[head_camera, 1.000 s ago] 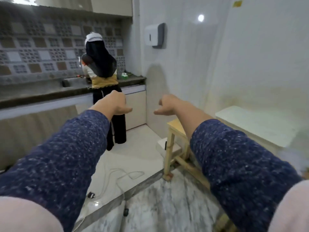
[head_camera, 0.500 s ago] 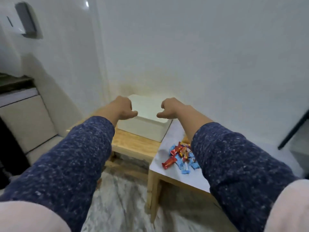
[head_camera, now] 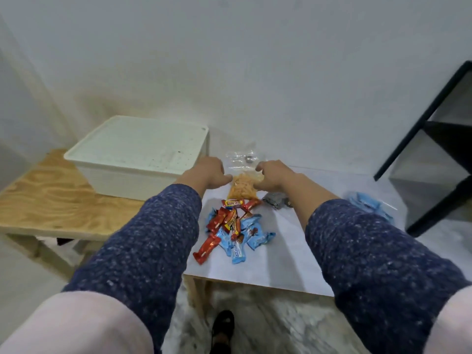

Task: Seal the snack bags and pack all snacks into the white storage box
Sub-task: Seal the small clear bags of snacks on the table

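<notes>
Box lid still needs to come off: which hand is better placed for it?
Left, probably. The left hand sits right beside the white storage box, whose lid is on. The right hand is on the far side of the clear snack bag.

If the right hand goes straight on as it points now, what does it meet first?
Probably the clear snack bag of orange snacks; the right hand is already at its edge. Depth is unclear.

White table point(head_camera: 281, 251) carries wrapped snacks point(head_camera: 233, 226) (piled); plywood table point(head_camera: 51, 200) carries box point(head_camera: 138, 154).
</notes>
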